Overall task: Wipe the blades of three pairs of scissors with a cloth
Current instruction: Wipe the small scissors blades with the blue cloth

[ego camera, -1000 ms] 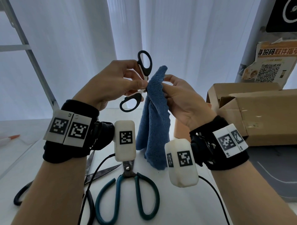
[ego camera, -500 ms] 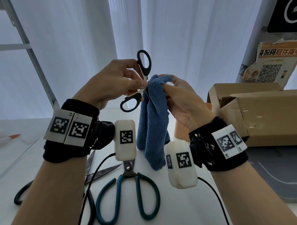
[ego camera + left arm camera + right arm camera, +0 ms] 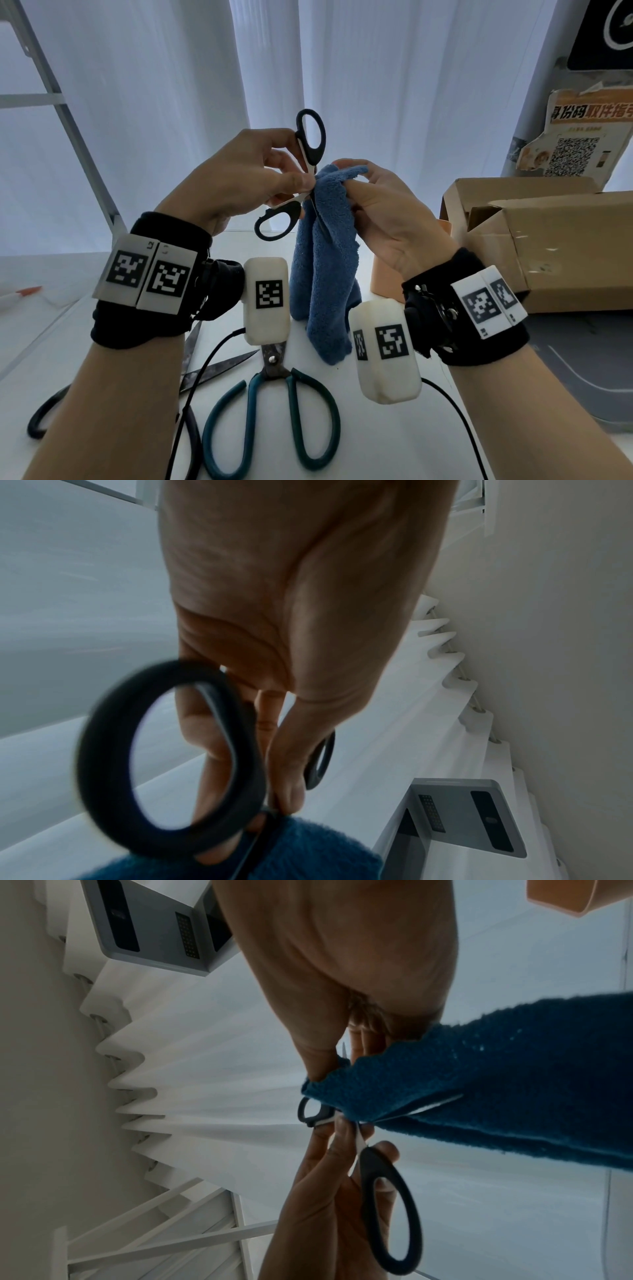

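My left hand pinches a pair of black-handled scissors near the pivot, held up above the table with the handles spread apart. My right hand grips a blue cloth folded over the blades, which are mostly hidden inside it. A sliver of blade shows in the cloth's fold in the right wrist view. The black handle loop fills the left wrist view. Teal-handled scissors lie on the table below. Black-handled scissors lie open at the left, partly under my left forearm.
An open cardboard box stands at the right, a peach-coloured container beside it behind my right hand. A grey tray lies at the right edge. A ladder frame and white curtains stand behind. Cables run across the table.
My right hand has pulled the cloth's top down and bunched it round the blades; its peak sits lower than a second ago. The left hand holds the scissors in nearly the same place.
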Action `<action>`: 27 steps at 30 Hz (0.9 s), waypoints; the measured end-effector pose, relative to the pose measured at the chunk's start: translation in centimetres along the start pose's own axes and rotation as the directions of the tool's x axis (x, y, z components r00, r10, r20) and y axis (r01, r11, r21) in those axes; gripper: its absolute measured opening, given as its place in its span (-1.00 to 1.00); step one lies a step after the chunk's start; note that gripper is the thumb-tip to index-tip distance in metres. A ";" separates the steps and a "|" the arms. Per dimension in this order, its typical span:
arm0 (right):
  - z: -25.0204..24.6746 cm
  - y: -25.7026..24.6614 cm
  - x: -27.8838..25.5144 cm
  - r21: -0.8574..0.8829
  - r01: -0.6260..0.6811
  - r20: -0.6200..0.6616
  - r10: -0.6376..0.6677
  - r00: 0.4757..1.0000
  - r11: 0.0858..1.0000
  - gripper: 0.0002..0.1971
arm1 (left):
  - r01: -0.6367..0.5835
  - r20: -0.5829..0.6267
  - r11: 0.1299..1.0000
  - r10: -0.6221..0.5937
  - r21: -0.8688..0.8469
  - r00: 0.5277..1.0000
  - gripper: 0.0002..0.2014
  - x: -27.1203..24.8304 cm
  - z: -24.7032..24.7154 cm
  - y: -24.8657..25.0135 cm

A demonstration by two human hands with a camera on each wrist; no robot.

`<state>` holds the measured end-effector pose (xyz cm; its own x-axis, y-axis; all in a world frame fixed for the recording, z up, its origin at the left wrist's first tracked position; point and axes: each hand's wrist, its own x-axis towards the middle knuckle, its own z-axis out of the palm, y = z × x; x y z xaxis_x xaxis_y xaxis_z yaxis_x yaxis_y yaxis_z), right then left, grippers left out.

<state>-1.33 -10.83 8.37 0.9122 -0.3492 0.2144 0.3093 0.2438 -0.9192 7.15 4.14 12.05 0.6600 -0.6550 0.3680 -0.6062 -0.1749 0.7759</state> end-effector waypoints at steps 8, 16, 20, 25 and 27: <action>0.3 0.0 -0.2 0.029 -0.017 0.002 0.017 1.000 0.999 -0.74 | 0.001 -0.018 1.000 -0.001 0.006 1.000 -0.92 0.0 0.1 0.1; 0.1 0.0 0.0 0.033 -0.027 0.006 0.027 1.000 0.999 -0.73 | 0.008 -0.013 1.000 -0.008 0.001 1.000 -0.90 0.0 0.1 0.1; 0.2 0.3 0.2 0.020 -0.036 0.006 0.036 0.999 0.999 -0.71 | 0.011 -0.014 1.000 -0.011 -0.010 1.000 -0.92 0.0 0.0 0.0; -0.1 0.2 0.3 0.002 -0.010 -0.002 0.010 1.000 1.000 -0.72 | 0.017 -0.008 1.000 -0.017 -0.005 1.000 -0.91 -0.1 -0.2 0.1; -0.1 0.2 0.3 -0.012 -0.005 -0.005 0.005 1.000 1.000 -0.72 | 0.020 -0.009 1.000 -0.020 0.007 1.000 -0.86 -0.1 -0.1 0.1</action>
<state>-1.01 -11.04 8.25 0.9123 -0.3527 0.2082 0.3015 0.2343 -0.9242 7.10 4.22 12.11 0.6763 -0.6443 0.3570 -0.5955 -0.1931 0.7798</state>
